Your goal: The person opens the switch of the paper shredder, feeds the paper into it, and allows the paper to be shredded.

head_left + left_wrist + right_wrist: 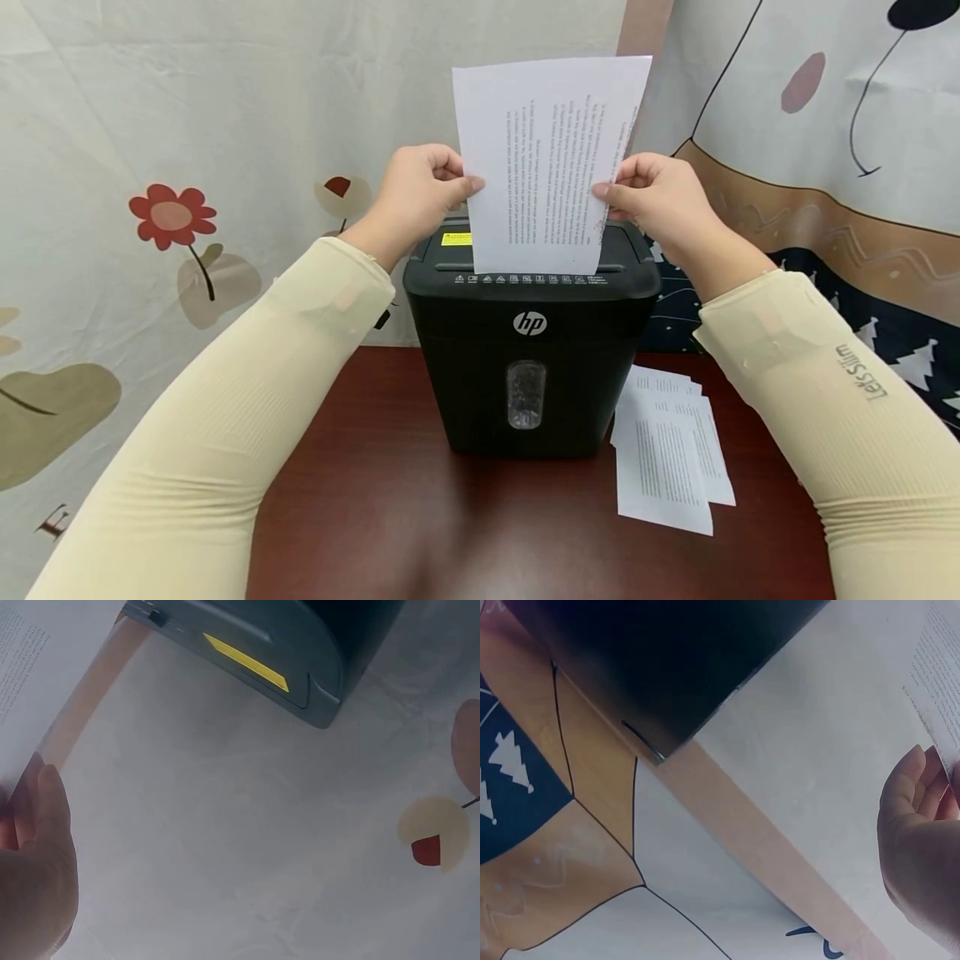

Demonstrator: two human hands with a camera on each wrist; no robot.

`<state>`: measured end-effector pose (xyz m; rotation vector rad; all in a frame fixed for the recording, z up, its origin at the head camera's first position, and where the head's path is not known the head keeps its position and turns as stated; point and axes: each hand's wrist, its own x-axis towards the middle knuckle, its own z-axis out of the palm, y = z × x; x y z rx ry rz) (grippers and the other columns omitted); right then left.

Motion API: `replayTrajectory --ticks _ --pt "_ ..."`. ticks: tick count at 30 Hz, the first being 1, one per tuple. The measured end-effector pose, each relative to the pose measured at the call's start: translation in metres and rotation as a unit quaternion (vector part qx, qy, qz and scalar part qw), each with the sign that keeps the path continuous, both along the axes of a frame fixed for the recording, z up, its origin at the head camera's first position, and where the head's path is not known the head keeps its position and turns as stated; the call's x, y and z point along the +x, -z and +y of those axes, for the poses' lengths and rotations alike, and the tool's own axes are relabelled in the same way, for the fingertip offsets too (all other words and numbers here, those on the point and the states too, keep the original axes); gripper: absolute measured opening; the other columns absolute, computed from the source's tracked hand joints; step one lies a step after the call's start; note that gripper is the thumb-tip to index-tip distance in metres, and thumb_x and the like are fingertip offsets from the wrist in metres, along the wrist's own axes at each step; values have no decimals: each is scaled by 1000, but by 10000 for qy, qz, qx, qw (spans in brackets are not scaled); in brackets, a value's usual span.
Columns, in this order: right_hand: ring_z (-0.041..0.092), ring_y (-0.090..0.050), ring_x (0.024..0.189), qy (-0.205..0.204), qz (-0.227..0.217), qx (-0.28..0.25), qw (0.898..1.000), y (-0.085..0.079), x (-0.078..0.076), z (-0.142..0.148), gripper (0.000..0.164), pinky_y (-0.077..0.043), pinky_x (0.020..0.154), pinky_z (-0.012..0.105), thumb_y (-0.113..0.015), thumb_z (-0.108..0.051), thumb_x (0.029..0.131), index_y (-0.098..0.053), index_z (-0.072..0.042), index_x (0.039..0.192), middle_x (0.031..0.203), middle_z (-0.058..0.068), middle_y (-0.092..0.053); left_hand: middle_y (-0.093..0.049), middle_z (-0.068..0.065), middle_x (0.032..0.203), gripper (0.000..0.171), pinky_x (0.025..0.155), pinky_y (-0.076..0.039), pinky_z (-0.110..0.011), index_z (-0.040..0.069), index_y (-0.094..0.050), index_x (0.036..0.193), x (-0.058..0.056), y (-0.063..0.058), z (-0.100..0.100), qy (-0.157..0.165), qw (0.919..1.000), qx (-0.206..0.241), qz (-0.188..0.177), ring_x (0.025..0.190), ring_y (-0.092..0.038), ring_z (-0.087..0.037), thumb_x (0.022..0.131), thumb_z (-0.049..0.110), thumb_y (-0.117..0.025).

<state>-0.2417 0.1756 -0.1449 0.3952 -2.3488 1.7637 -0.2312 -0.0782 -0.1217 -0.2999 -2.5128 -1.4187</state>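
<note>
A printed sheet of paper [551, 158] stands upright over the black HP paper shredder [480, 333], its lower edge at the slot on top. My left hand [423, 192] pinches the sheet's left edge between thumb and fingers. On the opposite edge, my right hand [660, 196] pinches it the same way. The left wrist view shows the left hand [41, 855] at the paper's edge, below the shredder's yellow label [246, 661]. In the right wrist view the right hand [922, 840] holds the sheet's border [937, 682].
Several printed sheets [663, 458] lie overlapping on the dark red table [360, 500], right of the shredder. Paper scraps show through the shredder's small window [527, 396]. Behind it hangs a patterned curtain [300, 100] with flowers and trees.
</note>
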Motion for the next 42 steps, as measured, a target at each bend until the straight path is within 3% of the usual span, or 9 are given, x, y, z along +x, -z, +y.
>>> replayTrajectory --ticks 17,28,35,42 --pt "13 -63 90 103 -126 326 9993 9 -10 -2 23 -53 75 18 -68 -18 90 -64 -2 106 106 1 -68 -60 -1 80 13 70 -44 -24 4 -61 84 -11 6 -2 -188 9994 -278 -62 74 -52 -13 91 13 -67" --pt "12 -65 90 42 -166 392 9991 14 -11 -3 21 -54 79 20 -68 -18 90 -63 -3 103 105 0 -68 -62 -3 82 14 67 -43 -24 4 -61 84 -10 12 -3 -167 9989 -429 -46 76 -54 -15 92 14 -66" --pt "7 -64 86 -5 -185 508 9985 19 -12 -3 16 -53 76 18 -67 -16 92 -61 -3 99 93 -7 -68 -59 -3 87 15 69 -44 -26 5 -60 87 -9 13 -6 -179 9967 -754 -238 85 -56 -16 94 18 -64" --pt "11 -64 91 -121 -306 736 9967 22 -14 -4 20 -53 85 26 -66 -21 92 -62 -4 103 101 -2 -69 -62 -9 95 17 66 -41 -27 5 -58 87 -9 16 -9 -158 9952 -907 -340 87 -56 -20 95 20 -63"
